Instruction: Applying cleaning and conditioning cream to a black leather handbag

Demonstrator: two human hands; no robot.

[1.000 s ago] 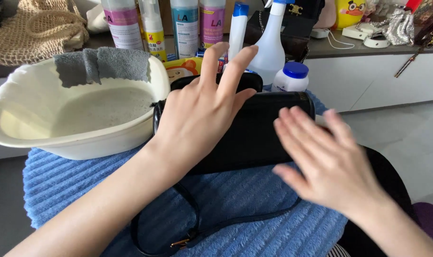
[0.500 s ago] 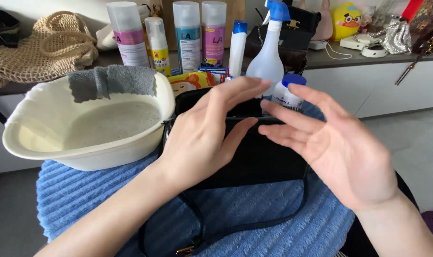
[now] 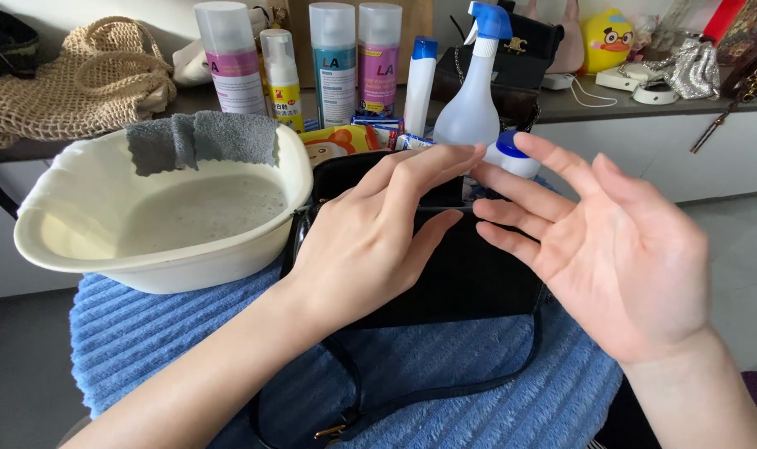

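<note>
- Since half a second ago, both hands have kept their place above the black handbag (image 3: 470, 274); the right hand (image 3: 623, 249) has turned its palm more fully upward and its fingers now nearly meet those of the left hand (image 3: 370, 241).
- Left hand: centre of frame, back toward the camera, fingers spread and extended, grasping nothing; whether the palm rests on the handbag cannot be told.
- Right hand: right of centre, palm open, fingers loosely splayed, holding nothing.
- Handbag: centre of frame, lying on a blue ribbed towel (image 3: 145, 341); its strap (image 3: 445, 391) loops toward the lower edge, and both hands hide much of its top.
- Cream basin (image 3: 62, 241): left of frame, holding cloudy liquid, with a grey cloth (image 3: 204, 137) draped over its far rim.
- Upper centre: four upright foam bottles with pink, yellow, teal and purple labels (image 3: 229, 62), cut off at the top edge; a slim white bottle with a blue cap (image 3: 420, 83); a clear spray bottle with a blue trigger (image 3: 474, 104).
- Small white jar with a blue lid (image 3: 511, 156): partly hidden behind the fingertips.
- Yellow packet (image 3: 337, 141): behind the basin, mostly covered.
- Upper left: straw mesh bag (image 3: 79, 83), partly out of frame.
</note>
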